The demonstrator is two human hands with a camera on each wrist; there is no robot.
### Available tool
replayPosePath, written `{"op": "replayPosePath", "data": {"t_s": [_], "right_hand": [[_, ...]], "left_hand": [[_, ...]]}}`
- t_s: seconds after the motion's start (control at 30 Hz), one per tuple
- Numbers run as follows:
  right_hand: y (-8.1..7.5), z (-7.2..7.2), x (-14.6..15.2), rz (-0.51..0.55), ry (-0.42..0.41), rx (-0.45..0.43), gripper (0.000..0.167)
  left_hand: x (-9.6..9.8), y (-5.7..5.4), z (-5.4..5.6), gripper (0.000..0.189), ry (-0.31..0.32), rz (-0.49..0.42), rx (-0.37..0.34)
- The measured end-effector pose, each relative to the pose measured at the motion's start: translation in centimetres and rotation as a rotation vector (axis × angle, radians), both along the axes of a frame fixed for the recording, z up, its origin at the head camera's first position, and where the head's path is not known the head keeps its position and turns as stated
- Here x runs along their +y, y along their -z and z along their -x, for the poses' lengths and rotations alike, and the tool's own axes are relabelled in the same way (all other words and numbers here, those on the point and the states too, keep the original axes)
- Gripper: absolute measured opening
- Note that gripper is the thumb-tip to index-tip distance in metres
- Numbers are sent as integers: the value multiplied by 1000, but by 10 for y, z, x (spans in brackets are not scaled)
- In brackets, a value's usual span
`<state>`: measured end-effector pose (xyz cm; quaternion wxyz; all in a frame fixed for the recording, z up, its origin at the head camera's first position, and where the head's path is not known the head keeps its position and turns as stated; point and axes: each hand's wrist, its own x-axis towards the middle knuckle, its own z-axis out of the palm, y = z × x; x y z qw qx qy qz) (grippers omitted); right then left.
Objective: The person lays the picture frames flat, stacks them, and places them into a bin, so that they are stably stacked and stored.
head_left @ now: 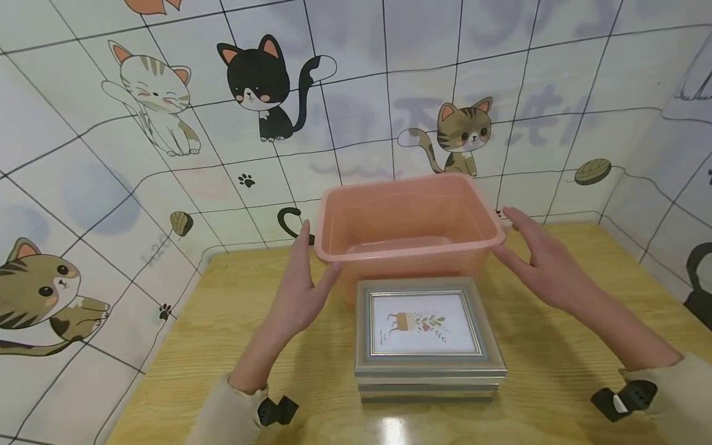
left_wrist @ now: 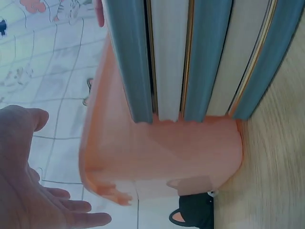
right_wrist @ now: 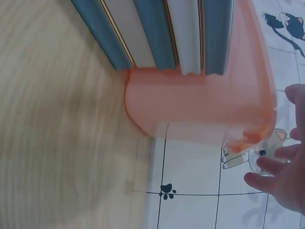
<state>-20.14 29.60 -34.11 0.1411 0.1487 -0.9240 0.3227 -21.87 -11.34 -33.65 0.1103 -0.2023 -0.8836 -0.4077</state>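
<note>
A pink plastic basin (head_left: 408,256) stands upright on the table against the wall, with its inside showing bare. Directly in front of it lies a stack of silver-grey picture frames (head_left: 364,327); the top one holds a print of a flower pot. My left hand (head_left: 295,296) is at the basin's left side, fingers extended and thumb spread. On the other side, my right hand (head_left: 547,266) is held likewise by the right rim. Both wrist views show a gap between the left hand (left_wrist: 43,186) or right hand (right_wrist: 286,167) and the basin (right_wrist: 190,102). Neither hand holds anything.
The wooden table (head_left: 222,346) runs under the basin and frames. Behind and on both sides rises a white wall covering (head_left: 356,117) with a grid and cartoon cats. Dark devices (head_left: 278,410) are strapped at both wrists.
</note>
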Motion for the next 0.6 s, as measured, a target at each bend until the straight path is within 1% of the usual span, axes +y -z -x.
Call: {"op": "replayPosePath", "data": {"t_s": [0.07,0.17,0.23,0.33,0.43,0.5,0.6], "right_hand": [[2,-11,-1,15,15,25,73],[7,-25,-7,42,7,51,74],[13,-33,-13,56,-5,55,75],[22,-44,-21,67,-17,56,79],[32,-54,-26,92,-19,49,81],[38,-59,-29,115,-25,35,82],[48,-65,-34,127,-42,11,82]], "left_hand": [[1,1,-11,87,6,-11,12],[2,5,-26,87,30,-22,16],[3,10,-35,86,43,-37,24],[6,20,-46,83,51,-69,74],[11,31,-54,78,63,-109,114],[14,37,-58,77,71,-125,101],[18,47,-60,77,76,-135,45]]}}
